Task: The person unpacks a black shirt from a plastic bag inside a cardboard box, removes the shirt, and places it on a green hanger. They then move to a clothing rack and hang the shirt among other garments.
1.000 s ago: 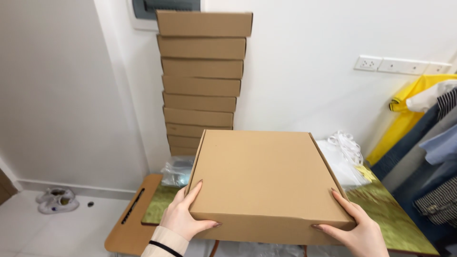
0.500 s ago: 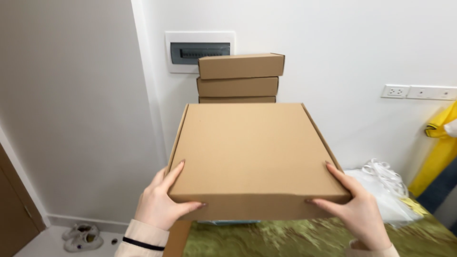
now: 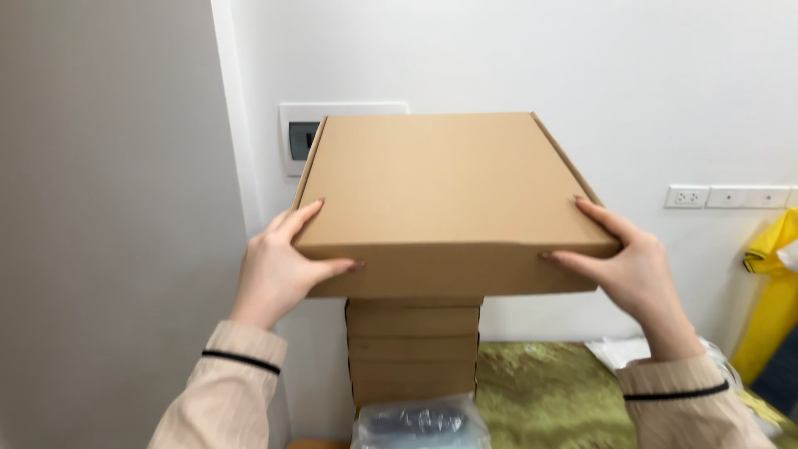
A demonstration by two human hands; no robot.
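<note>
At 6 o'clock, nearest the camera, a clear bag [image 3: 420, 424] is lying with something dark inside it, too blurred to make out. Beside it, toward 4 o'clock, a green cloth [image 3: 549, 395] is covering the surface.

The two striped sleeves are rising from 7 and 5 o'clock. The left hand [image 3: 278, 270] is gripping the box [image 3: 445, 195] at its near left corner, thumb pressing on the front wall and fingers lying along the left edge. The right hand [image 3: 636, 270] is doing the same at the near right corner, thumb on the front wall, fingers spread up the right edge. Both hands are holding the box firmly.

The box is a flat brown carton, closed, sitting at the centre of the view and held level above the stack [image 3: 413, 349]. Its broad lid is facing up, its long axis is running from 9 to 3 o'clock, and its front wall is facing the person.

Directly under it, the stack of similar cartons is standing against the wall. Whether the box is touching the top carton, I cannot tell.

Behind, at 11 o'clock, a white panel [image 3: 298, 137] is showing past the box's left edge. At 3 o'clock, white sockets [image 3: 727, 197] are sitting on the wall, with yellow fabric [image 3: 773, 291] hanging below them.
</note>
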